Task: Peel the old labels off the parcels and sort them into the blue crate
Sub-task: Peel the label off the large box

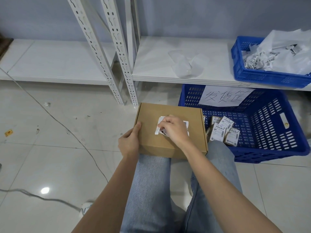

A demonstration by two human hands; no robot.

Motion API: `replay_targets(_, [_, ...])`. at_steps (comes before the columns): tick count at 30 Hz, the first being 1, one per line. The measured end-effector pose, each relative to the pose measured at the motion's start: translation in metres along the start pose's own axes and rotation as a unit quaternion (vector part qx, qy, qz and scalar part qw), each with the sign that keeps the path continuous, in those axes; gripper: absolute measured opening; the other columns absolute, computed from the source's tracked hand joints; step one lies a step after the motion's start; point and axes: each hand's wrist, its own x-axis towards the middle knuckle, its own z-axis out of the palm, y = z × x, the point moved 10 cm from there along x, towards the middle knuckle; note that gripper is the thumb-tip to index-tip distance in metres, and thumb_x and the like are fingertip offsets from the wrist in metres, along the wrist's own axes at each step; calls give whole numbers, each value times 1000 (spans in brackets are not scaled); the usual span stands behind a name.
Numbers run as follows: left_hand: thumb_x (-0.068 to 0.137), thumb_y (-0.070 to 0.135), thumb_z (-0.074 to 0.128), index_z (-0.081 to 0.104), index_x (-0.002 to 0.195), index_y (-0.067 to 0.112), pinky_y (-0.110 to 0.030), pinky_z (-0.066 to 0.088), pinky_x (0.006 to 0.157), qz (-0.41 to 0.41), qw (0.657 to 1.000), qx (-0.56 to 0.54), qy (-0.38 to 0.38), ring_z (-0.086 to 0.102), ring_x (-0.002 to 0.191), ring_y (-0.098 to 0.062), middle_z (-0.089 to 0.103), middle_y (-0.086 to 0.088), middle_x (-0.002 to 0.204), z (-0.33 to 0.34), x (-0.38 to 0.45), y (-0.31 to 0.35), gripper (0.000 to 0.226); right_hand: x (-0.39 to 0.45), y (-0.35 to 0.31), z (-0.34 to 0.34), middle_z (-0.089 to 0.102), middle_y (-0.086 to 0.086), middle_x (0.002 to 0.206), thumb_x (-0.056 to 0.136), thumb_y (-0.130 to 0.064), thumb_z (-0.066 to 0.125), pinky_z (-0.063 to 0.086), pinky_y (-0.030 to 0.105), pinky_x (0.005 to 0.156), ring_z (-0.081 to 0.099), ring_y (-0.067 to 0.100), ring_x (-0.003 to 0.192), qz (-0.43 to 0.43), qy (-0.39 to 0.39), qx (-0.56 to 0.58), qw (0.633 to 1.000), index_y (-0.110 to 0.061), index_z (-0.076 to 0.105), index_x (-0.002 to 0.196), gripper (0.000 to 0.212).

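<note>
A brown cardboard parcel rests on the person's knees, just left of the big blue crate on the floor. The left hand grips the parcel's left edge. The right hand pinches the torn white label on the parcel's top.

Bare forearms, no sleeves; light-blue denim jeans; white shoe (blue trim).

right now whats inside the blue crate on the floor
Several small brown parcels with barcode labels lie in the floor crate, near its left side. The cardboard box on the person's lap covers the crate's near left corner.
</note>
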Motion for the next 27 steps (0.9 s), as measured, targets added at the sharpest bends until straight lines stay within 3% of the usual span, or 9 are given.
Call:
replay_targets(5, [79,46,77,76,106,13,-30,48,94,-11,1000,-2,5,62,101,-17,70,3,98,0,2,-2,42,-1,-2,-2,54,-1,75,79,-6,62,38,33,71,52,16,72,-11,2,39,999,4,59,61,21])
replay_targets(10, [78,47,77,76,106,13,-28,48,91,-3,1000,6,11,62,100,-17,71,0,104,-3,5,0,44,-4,-7,-6,50,-6,69,77,-7,65,42,31,73,51,12,69,-46,11,37,998,-13,50,53,29])
replay_targets(13, [79,48,76,76,101,20,-25,44,86,15,1000,23,4,61,95,-13,68,11,90,1,3,9,35,-4,-2,-7,56,3,77,83,-39,66,43,31,79,56,14,73,-21,0,48,999,-9,52,57,43])
replay_targets(15, [79,48,75,74,98,26,-24,41,86,15,999,28,1,59,94,-12,63,17,84,1,2,11,29,-4,0,-12,58,4,78,79,-68,54,42,33,80,54,13,70,4,-14,96,995,-9,53,58,62])
replay_targets(16, [79,49,75,74,97,26,-24,41,86,16,1000,27,0,59,95,-12,63,16,85,1,2,10,29,-5,-3,-14,60,3,79,78,-72,52,40,31,79,54,11,71,6,-20,90,996,-8,54,59,67])
replay_targets(18, [79,49,75,75,103,24,-24,41,86,19,1000,24,2,59,97,-14,67,10,94,0,0,9,35,-8,-9,-12,60,0,85,79,-68,59,37,25,74,55,10,77,-1,-29,-15,999,-8,55,56,64])
replay_targets(21, [78,51,75,75,105,23,-25,40,85,19,999,30,5,58,97,-15,67,5,103,1,-3,6,39,-7,-15,-5,54,-5,79,74,-52,71,37,31,76,53,14,76,-33,3,-172,985,-23,49,44,47])
replay_targets(24, [80,49,75,75,100,23,-25,40,84,11,1000,20,3,58,95,-14,67,9,92,2,-5,3,34,0,-3,-6,43,-7,68,74,-19,70,32,31,72,43,13,64,-8,-5,-88,996,-17,37,42,45])
replay_targets(27, [79,49,76,75,105,21,-25,40,85,4,1000,14,2,58,97,-15,67,7,98,1,-5,4,38,1,10,-9,41,-5,67,71,-14,71,42,39,70,43,13,64,18,-8,3,1000,-7,39,46,41])
